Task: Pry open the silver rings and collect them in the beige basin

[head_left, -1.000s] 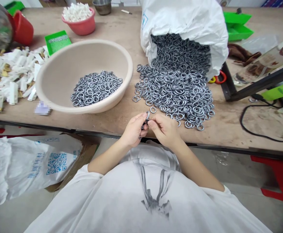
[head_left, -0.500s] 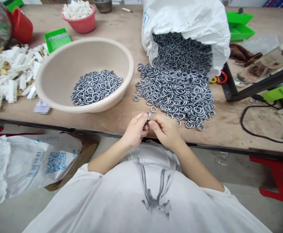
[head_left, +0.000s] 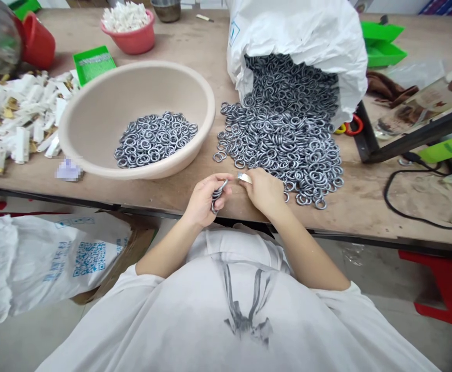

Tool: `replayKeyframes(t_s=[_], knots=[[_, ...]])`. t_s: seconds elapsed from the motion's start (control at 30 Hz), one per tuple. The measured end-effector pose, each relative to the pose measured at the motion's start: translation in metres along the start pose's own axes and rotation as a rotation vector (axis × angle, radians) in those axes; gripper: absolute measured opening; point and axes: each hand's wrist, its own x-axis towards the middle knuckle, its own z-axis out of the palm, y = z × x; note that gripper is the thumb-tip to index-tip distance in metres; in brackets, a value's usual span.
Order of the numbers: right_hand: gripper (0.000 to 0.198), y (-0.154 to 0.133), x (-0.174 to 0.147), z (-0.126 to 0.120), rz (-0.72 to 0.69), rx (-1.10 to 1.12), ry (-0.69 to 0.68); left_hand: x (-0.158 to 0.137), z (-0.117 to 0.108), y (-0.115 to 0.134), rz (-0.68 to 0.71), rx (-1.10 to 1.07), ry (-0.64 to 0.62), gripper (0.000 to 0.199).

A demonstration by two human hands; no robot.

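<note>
My left hand (head_left: pixel 201 200) is closed round several dark grey rings (head_left: pixel 218 192), stacked in its fingers above the table's front edge. Just to its right, my right hand (head_left: pixel 266 192) is closed on a small flat shiny piece (head_left: pixel 244 178) that sticks out past the fingers; its kind is unclear. A loose pile of the same rings (head_left: pixel 283 139) lies beyond my right hand, spilling from a white sack (head_left: pixel 295 31). To the left stands a wide beige basin (head_left: pixel 136 85) with more rings (head_left: pixel 156 139) in its bottom.
White pieces (head_left: pixel 28 111) are heaped at the left, near a green tray (head_left: pixel 94 64). A red bowl (head_left: pixel 128 40) of white bits stands behind the basin. On the right are a black metal frame (head_left: pixel 407 137), a black cable (head_left: pixel 388 194) and scissors handles (head_left: pixel 353 125).
My hands have drawn apart, the left moving slightly left. The rings in the left hand and the shiny piece in the right now show plainly. The view has shifted a little.
</note>
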Motion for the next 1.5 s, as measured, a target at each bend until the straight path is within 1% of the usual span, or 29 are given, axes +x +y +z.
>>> replayKeyframes(t_s=[0.07, 0.1, 0.13, 0.17, 0.23, 0.3, 0.33, 0.4, 0.47, 0.53, 0.6, 0.63, 0.7, 0.77, 0.83, 0.9, 0.97, 1.0, 1.1, 1.2, 1.37, 1.5], knots=[[0.022, 0.002, 0.0, 0.0, 0.016, 0.058, 0.029, 0.003, -0.003, 0.0, -0.007, -0.013, 0.01, 0.023], [0.018, 0.004, 0.0, -0.001, 0.019, 0.141, 0.055, 0.004, -0.003, -0.001, -0.021, -0.029, 0.017, 0.019], [0.016, 0.006, -0.001, -0.001, 0.009, 0.27, 0.074, 0.005, -0.003, -0.002, -0.039, -0.047, 0.023, 0.016], [0.019, 0.008, -0.003, -0.002, -0.014, 0.442, 0.077, 0.006, -0.002, -0.003, -0.055, -0.061, 0.025, 0.016], [0.032, 0.01, -0.007, -0.005, -0.094, 0.826, 0.016, 0.006, 0.001, -0.005, -0.072, -0.055, 0.01, 0.024], [0.042, 0.009, -0.012, -0.009, -0.177, 1.11, -0.1, 0.006, 0.004, -0.007, -0.098, -0.009, -0.036, 0.03], [0.044, 0.009, -0.014, -0.011, -0.213, 1.188, -0.15, 0.005, 0.005, -0.008, -0.13, 0.013, -0.076, 0.033], [0.045, 0.007, -0.015, -0.015, -0.276, 1.246, -0.209, 0.003, 0.006, -0.009, -0.226, 0.033, -0.185, 0.037], [0.042, 0.008, -0.015, -0.019, -0.333, 1.213, -0.196, 0.001, 0.004, -0.009, -0.324, 0.03, -0.302, 0.041], [0.039, 0.009, -0.013, -0.022, -0.389, 1.106, -0.105, 0.0, 0.002, -0.007, -0.412, 0.022, -0.39, 0.044], [0.037, 0.011, -0.013, -0.024, -0.456, 1.002, 0.004, -0.001, 0.001, -0.005, -0.493, -0.001, -0.426, 0.044], [0.036, 0.011, -0.013, -0.024, -0.484, 0.977, 0.044, -0.002, 0.001, -0.005, -0.51, -0.022, -0.419, 0.041], [0.033, 0.01, -0.015, -0.022, -0.507, 0.973, 0.083, -0.005, 0.004, -0.004, -0.466, -0.058, -0.36, 0.034], [0.031, 0.009, -0.017, -0.018, -0.472, 0.993, 0.095, -0.007, 0.009, -0.004, -0.359, -0.068, -0.284, 0.035], [0.034, 0.006, -0.02, -0.013, -0.394, 1.018, 0.11, -0.008, 0.013, -0.005, -0.28, -0.068, -0.234, 0.039], [0.038, 0.004, -0.023, -0.009, -0.295, 1.032, 0.146, -0.008, 0.015, -0.006, -0.251, -0.086, -0.211, 0.04], [0.042, 0.003, -0.027, -0.009, -0.254, 0.984, 0.184, -0.007, 0.015, -0.007, -0.231, -0.113, -0.196, 0.038], [0.043, 0.002, -0.029, -0.01, -0.264, 0.931, 0.193, -0.007, 0.015, -0.006, -0.222, -0.125, -0.191, 0.037], [0.045, 0.0, -0.037, -0.014, -0.349, 0.746, 0.186, -0.007, 0.014, -0.006, -0.21, -0.144, -0.169, 0.036], [0.04, -0.002, -0.041, -0.018, -0.391, 0.622, 0.187, -0.009, 0.015, -0.006, -0.219, -0.152, -0.139, 0.038], [0.037, -0.004, -0.043, -0.018, -0.406, 0.542, 0.204, -0.012, 0.018, -0.004, -0.194, -0.127, -0.116, 0.04], [0.038, -0.006, -0.042, -0.015, -0.419, 0.571, 0.172, -0.012, 0.018, -0.004, -0.157, -0.085, -0.114, 0.043]])
